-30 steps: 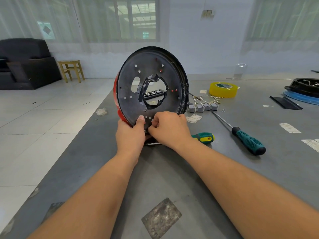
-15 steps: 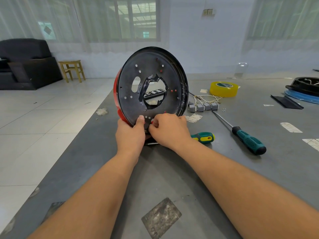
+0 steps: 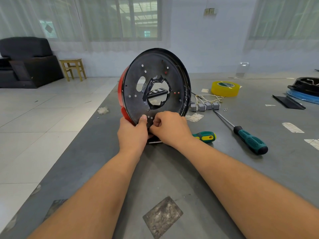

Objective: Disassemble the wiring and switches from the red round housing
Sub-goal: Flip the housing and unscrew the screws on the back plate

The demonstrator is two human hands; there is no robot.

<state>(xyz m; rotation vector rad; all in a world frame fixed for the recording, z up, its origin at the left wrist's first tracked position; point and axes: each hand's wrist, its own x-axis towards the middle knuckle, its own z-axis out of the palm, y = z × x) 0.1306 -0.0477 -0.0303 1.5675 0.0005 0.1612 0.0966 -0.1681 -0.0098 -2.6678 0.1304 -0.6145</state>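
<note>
The left hand (image 3: pixel 133 133) grips the upright red round housing (image 3: pixel 155 83) at its 7 o'clock rim, thumb pressed on the black face. The right hand (image 3: pixel 170 128), fingers curled, pinches something at 6 o'clock; I cannot tell what.

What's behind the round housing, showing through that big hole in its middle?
Through the jagged central hole of the round housing, a dark flat object with white markings lies on the grey table beyond. The plate covers the rest of it, so what it is stays unclear.
</note>
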